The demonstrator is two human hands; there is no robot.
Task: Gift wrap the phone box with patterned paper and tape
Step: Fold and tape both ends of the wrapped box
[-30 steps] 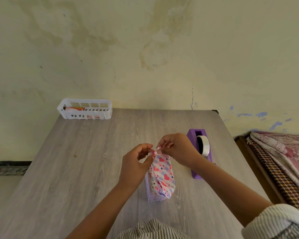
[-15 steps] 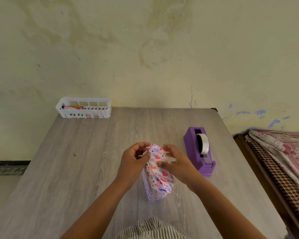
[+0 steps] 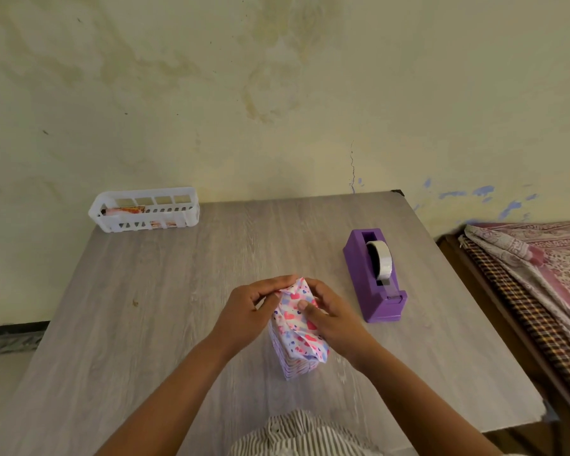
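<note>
fingers of the left hand (image 3: 244,311) curl round the far top corner of the box (image 3: 295,337), pinching the paper (image 3: 301,340) there, thumb toward the near side. the right hand (image 3: 331,315) cups the right face of the same top end, fingers bent over the far edge and the thumb (image 3: 305,306) pressed flat on the heart print, so both hands have hold of the paper over the box; neither is loose or spread

box stands on end on the table (image 3: 145,307), about the middle, near the person, its long axis upright and tipped a little toward the near side. the end being closed is the top one, right between the two hands, so the work lies under the fingertips, not beside them. whether a strip of tape sits under the thumb is too small to tell

dispenser (image 3: 374,278) lies just to the right of the box and a bit farther off, its cutter end pointing near, apart from the hand. right hand is plainly the nearer one to it; the left would have to cross the box. my guess is the next reach for tape falls to the right hand while the left keeps the fold down

basket (image 3: 145,210) sits at the far left edge, well apart from all this
</note>
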